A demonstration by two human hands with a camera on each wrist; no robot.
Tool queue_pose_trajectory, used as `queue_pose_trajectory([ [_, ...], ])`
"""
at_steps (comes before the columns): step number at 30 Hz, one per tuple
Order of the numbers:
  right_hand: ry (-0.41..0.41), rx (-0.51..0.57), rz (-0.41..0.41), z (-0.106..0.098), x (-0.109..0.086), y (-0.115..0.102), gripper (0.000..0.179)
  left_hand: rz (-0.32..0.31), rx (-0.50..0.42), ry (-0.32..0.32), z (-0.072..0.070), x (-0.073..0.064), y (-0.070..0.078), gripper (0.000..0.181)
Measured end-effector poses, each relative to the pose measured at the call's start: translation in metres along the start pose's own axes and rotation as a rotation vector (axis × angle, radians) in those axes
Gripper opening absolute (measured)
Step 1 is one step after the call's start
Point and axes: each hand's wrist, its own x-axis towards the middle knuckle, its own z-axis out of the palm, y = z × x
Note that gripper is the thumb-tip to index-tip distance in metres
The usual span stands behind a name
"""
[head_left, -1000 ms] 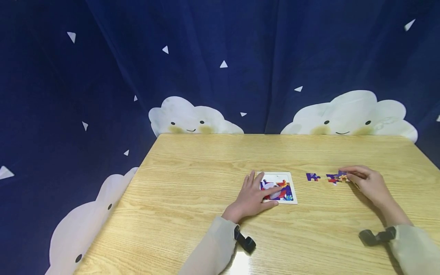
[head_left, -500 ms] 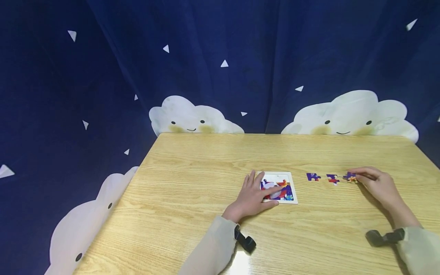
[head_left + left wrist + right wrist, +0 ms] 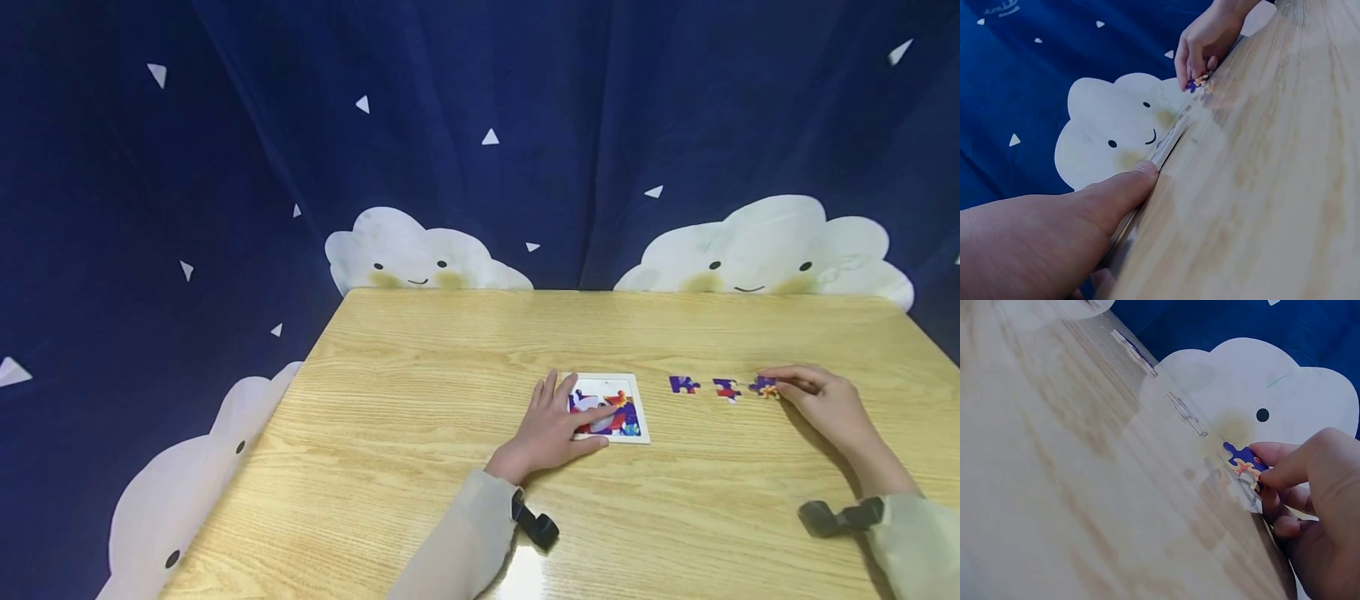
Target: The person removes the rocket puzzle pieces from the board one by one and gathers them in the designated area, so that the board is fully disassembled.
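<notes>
My left hand (image 3: 547, 435) rests on a small white-framed jigsaw puzzle (image 3: 642, 423) with its fingers spread. The index finger lies over the colourful picture, which shows purple, red, white and orange; the palm and fingers hide part of it. At the right, my right hand (image 3: 828, 408) pinches a purple and orange puzzle piece (image 3: 1246, 462) between thumb and fingertips. In the right wrist view that piece is tilted, close over the table. Two puzzle pieces lie flat between the frame and this hand: a purple one (image 3: 682, 385) and a purple-and-red one (image 3: 726, 389).
The light wooden table (image 3: 420, 383) reaches back to a dark blue curtain (image 3: 450, 100) with white triangles and smiling clouds. Black wrist straps (image 3: 534, 521) sit at both sleeve cuffs.
My right hand has drawn its puzzle piece slightly right, away from the purple-and-red piece, then held still over the last half second. The left hand stays on the puzzle.
</notes>
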Motion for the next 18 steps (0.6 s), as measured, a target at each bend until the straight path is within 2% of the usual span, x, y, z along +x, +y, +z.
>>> queue_pose_trajectory([
  [5,0.02,-0.048,-0.068,-0.0016,0.0007,-0.0006,0.027,0.007,0.008,0.004,-0.0004,0.0008,0.0006,0.048],
  [11,0.021,-0.131,-0.11,-0.0013,0.0007,-0.0022,0.021,-0.007,-0.004,-0.008,0.0007,0.0016,0.0007,0.048],
  [18,0.003,-0.144,-0.166,0.0001,0.0015,-0.0022,0.02,-0.015,0.001,-0.015,0.0014,0.0013,0.0005,0.048],
])
